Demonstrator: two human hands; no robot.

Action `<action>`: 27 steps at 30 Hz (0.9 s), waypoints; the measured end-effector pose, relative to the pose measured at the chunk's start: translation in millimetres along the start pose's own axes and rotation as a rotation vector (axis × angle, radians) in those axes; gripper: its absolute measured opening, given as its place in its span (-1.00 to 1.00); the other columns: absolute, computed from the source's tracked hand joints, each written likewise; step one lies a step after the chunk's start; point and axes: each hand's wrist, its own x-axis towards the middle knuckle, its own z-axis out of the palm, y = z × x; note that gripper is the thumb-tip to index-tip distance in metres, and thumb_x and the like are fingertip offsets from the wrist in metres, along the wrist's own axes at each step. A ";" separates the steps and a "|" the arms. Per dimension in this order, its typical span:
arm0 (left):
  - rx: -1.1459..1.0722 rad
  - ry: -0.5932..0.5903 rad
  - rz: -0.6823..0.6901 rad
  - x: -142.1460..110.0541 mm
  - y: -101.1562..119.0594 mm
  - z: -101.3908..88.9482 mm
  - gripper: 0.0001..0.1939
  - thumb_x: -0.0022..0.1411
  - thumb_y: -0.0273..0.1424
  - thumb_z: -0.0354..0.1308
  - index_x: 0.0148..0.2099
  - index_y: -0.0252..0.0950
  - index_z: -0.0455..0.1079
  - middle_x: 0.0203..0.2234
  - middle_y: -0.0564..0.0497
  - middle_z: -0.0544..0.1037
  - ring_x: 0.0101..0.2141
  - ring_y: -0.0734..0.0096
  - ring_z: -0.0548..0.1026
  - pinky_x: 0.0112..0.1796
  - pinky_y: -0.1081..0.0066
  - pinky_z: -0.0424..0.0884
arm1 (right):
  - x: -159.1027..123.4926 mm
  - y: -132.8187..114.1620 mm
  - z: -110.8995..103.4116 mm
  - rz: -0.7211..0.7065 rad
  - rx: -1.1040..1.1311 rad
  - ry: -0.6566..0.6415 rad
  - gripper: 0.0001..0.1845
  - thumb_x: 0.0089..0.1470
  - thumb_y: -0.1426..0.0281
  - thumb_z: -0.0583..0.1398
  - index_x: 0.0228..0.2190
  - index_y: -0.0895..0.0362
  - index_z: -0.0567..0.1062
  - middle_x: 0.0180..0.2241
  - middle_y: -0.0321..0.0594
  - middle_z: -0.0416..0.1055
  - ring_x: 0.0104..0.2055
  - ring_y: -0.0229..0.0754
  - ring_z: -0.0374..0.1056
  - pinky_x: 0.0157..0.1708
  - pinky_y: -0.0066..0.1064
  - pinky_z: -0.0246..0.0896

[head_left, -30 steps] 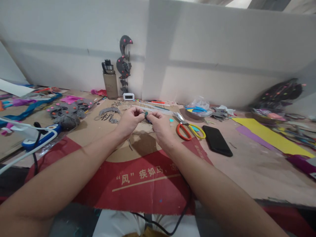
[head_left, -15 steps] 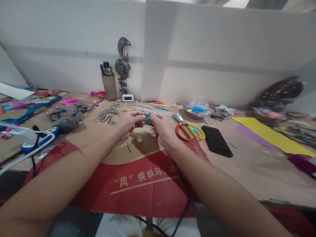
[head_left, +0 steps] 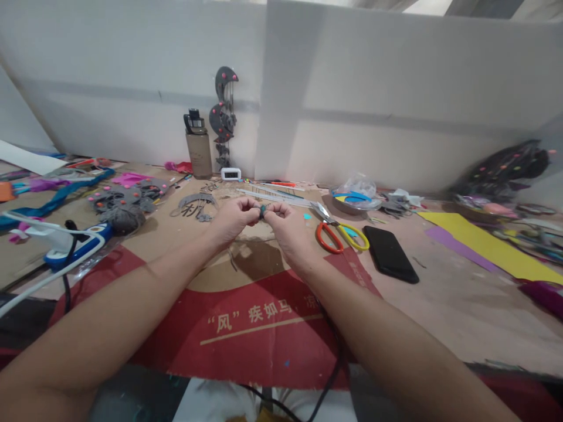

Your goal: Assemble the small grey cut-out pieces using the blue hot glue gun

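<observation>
Green material (head_left: pixel 263 211) is pinched by the left hand (head_left: pixel 234 221) and right hand (head_left: pixel 285 227) — both over brown cardboard (head_left: pixel 169 233)

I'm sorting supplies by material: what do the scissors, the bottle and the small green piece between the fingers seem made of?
Scissors: metal blades, judging by the silvery sheen; smooth, bright handles, probably plastic. Bottle: likely translucent plastic, from its smoky look, though glass is possible. Green piece: too small and blurred to tell.
</observation>
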 end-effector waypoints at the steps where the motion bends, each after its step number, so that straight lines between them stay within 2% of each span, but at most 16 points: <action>1: 0.006 0.000 0.004 -0.2 -0.1 0.1 -0.98 -0.06 -0.48 0.16 -0.47 -0.32 0.36 -0.63 0.10 0.35 -0.58 0.56 0.28 -0.49 0.47 0.20 | -0.1 0.2 0.2 0.004 0.001 -0.001 -0.91 -0.22 0.40 0.16 -0.58 0.14 0.33 -0.60 -0.40 0.23 -0.54 -0.37 0.07 -0.51 -0.47 -0.05; 6: -0.097 -0.070 -0.045 0.4 -1.3 -1.8 -0.91 -0.03 -0.42 0.18 -0.42 -0.34 0.38 -0.60 0.08 0.38 -0.56 0.55 0.31 -0.45 0.46 0.23 | 2.6 3.3 -2.2 0.084 0.051 0.021 -0.90 -0.21 0.38 0.16 -0.60 0.13 0.30 -0.66 -0.43 0.14 -0.62 -0.40 -0.04 -0.58 -0.47 -0.14; 10: -0.154 -0.141 -0.092 1.5 -1.1 -3.3 -0.81 -0.03 -0.38 0.21 -0.32 -0.35 0.40 -0.56 0.05 0.42 -0.52 0.52 0.36 -0.42 0.45 0.26 | 5.0 4.8 -5.4 0.096 0.066 0.027 -0.88 -0.22 0.38 0.17 -0.61 0.13 0.29 -0.68 -0.45 0.12 -0.64 -0.41 -0.07 -0.61 -0.48 -0.17; 18: -0.074 -0.075 -0.015 -0.1 -1.8 -0.7 -0.89 -0.04 -0.41 0.20 -0.42 -0.35 0.36 -0.60 0.11 0.38 -0.53 0.56 0.32 -0.43 0.47 0.24 | -0.1 0.6 -3.7 0.006 0.016 -0.025 -0.90 -0.23 0.38 0.15 -0.60 0.15 0.31 -0.62 -0.41 0.21 -0.55 -0.39 0.07 -0.52 -0.50 -0.05; 22: -0.104 -0.077 -0.043 1.3 -3.1 -1.9 -0.90 -0.06 -0.43 0.21 -0.43 -0.35 0.36 -0.61 0.11 0.38 -0.54 0.57 0.32 -0.43 0.48 0.23 | -0.7 0.3 -4.6 0.031 -0.003 -0.033 -0.89 -0.22 0.37 0.15 -0.58 0.15 0.31 -0.62 -0.42 0.19 -0.59 -0.40 0.02 -0.55 -0.50 -0.10; 24: -0.154 -0.108 -0.087 1.6 -1.1 -3.8 -0.86 -0.06 -0.40 0.23 -0.42 -0.35 0.37 -0.60 0.10 0.40 -0.54 0.56 0.33 -0.42 0.47 0.24 | 0.2 1.3 -5.8 0.059 0.014 -0.039 -0.89 -0.21 0.36 0.15 -0.57 0.14 0.30 -0.64 -0.44 0.16 -0.62 -0.41 -0.04 -0.58 -0.50 -0.14; 27: -0.252 -0.213 -0.158 1.3 4.6 -7.5 -0.80 -0.02 -0.32 0.21 -0.36 -0.36 0.41 -0.54 0.03 0.44 -0.50 0.51 0.38 -0.39 0.43 0.29 | 3.4 4.8 -8.1 0.095 0.066 -0.045 -0.87 -0.20 0.35 0.15 -0.57 0.13 0.28 -0.66 -0.46 0.13 -0.64 -0.42 -0.09 -0.61 -0.49 -0.20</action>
